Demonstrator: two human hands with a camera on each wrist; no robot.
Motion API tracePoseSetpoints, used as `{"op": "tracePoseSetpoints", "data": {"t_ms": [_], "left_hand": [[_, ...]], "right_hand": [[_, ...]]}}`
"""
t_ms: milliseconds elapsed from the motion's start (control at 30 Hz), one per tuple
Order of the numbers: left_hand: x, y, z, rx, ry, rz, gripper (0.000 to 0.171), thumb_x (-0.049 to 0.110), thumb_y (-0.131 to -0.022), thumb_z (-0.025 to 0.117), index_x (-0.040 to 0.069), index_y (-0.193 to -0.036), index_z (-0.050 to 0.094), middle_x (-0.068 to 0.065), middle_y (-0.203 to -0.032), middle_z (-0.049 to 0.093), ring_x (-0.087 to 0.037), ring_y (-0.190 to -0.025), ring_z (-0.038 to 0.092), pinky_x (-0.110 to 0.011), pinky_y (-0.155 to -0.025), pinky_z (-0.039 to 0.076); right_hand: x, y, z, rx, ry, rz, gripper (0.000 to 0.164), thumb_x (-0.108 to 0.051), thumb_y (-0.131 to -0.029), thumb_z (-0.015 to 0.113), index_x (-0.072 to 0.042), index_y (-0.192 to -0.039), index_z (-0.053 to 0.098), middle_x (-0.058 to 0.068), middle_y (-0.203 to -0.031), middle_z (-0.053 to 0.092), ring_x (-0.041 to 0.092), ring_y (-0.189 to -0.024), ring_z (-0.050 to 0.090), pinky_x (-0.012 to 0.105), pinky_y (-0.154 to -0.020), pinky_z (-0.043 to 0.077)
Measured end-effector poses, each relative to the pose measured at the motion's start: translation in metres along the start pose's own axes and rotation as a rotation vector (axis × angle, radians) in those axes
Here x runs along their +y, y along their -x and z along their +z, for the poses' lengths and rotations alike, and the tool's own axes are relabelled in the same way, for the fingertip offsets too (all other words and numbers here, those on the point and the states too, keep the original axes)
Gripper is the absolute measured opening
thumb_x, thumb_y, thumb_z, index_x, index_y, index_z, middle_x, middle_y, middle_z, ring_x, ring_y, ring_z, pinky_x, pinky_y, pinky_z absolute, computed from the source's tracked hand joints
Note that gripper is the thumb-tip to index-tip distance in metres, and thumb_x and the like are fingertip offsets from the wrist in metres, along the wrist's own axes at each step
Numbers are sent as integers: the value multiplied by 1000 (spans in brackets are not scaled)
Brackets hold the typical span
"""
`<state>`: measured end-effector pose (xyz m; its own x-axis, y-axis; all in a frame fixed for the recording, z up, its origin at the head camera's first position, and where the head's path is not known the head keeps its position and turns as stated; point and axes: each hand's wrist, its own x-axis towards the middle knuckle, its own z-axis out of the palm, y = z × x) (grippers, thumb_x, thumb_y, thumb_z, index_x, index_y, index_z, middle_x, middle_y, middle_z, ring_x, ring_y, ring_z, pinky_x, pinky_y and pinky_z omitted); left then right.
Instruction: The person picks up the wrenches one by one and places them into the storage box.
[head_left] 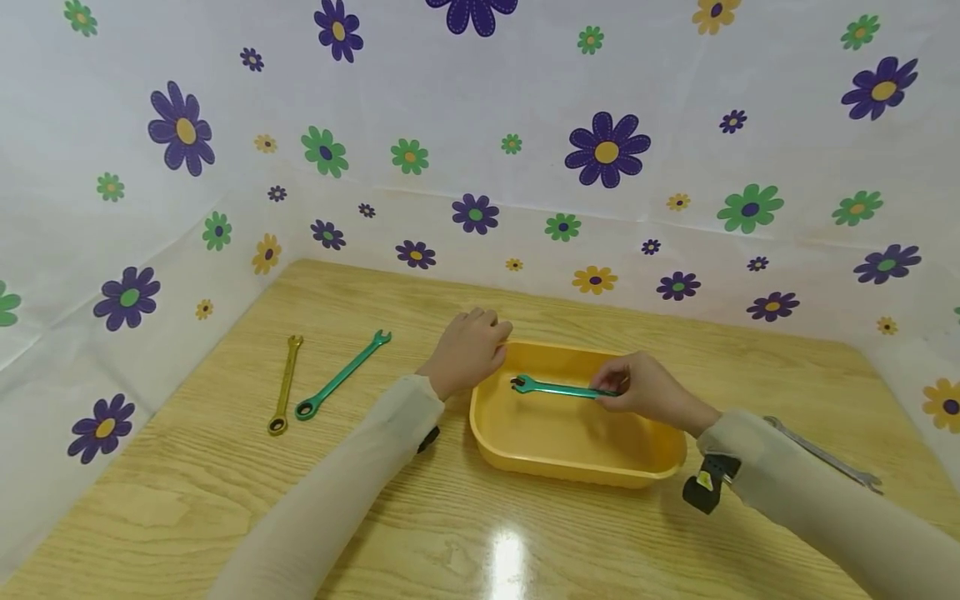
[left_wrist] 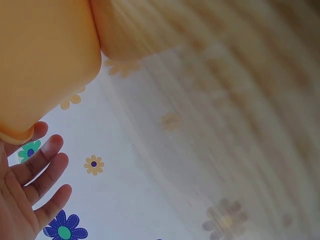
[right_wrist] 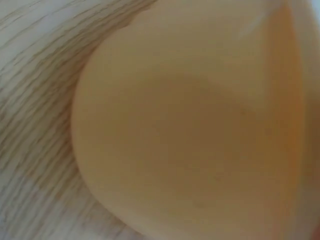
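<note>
A yellow plastic basin (head_left: 540,437) stands on the table in the head view. My left hand (head_left: 468,346) is at its back left corner and holds the rim. In the left wrist view the fingers (left_wrist: 47,172) spread loosely outside the basin wall. Over the basin, my right hand (head_left: 648,392) pinches a green combination wrench (head_left: 558,389) by one end. Its open-jaw end points left; the other end is hidden by the fingers. Only the basin's outer wall (right_wrist: 175,125) and the table show in the right wrist view, not the hand.
Left of the basin lie a gold wrench (head_left: 286,387) and another green wrench (head_left: 341,377). A silver wrench (head_left: 821,454) lies at the right, partly behind the right sleeve. A flower-printed cloth (head_left: 420,187) stands behind the wooden table (head_left: 420,533).
</note>
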<state>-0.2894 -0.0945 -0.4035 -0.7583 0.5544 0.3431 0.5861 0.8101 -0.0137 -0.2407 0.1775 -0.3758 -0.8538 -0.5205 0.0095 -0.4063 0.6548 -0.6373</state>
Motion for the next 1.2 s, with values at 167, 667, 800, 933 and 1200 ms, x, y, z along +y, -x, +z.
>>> {"op": "tracePoseSetpoints", "data": {"t_ms": [167,667,800,933,1200], "left_hand": [[-1,0,2,17,-8,8,13,19,-92,52,13,-96,62,-3,-84,57,-19,-76,51,-35,-74,47],[1,1,-1,5,-16,9,11,19,-92,52,13,-94,61,-3,-84,57,-18,-77,51,-34,-74,46],[1,1,-3,5,-12,12,12,19,-92,52,12,-95,61,-4,-84,57,-19,-78,52,-35,-76,47],[2,2,-5,-3,-4,12,12,19,-92,52,12,-96,61,-4,-85,58,-20,-80,53,-36,-77,47],[1,1,-1,-6,-12,8,11,20,-92,51,13,-94,60,-3,-85,57,-19,-78,51,-35,-76,47]], "right_hand": [[3,-3,7,6,17,-6,7,0,-76,70,0,-83,70,6,-75,66,7,-67,53,19,-63,48],[-2,-11,16,-7,59,7,7,0,-78,70,-1,-84,71,8,-78,69,8,-68,55,20,-64,48],[-5,-15,16,-12,65,14,7,-1,-78,70,0,-84,71,9,-79,70,9,-68,55,21,-65,49],[-7,-16,15,-21,74,16,6,-2,-78,70,-1,-84,71,8,-80,70,8,-69,57,21,-65,49],[-6,-17,20,-26,40,13,6,0,-77,71,0,-83,71,9,-78,69,9,-68,56,21,-65,49]]}}
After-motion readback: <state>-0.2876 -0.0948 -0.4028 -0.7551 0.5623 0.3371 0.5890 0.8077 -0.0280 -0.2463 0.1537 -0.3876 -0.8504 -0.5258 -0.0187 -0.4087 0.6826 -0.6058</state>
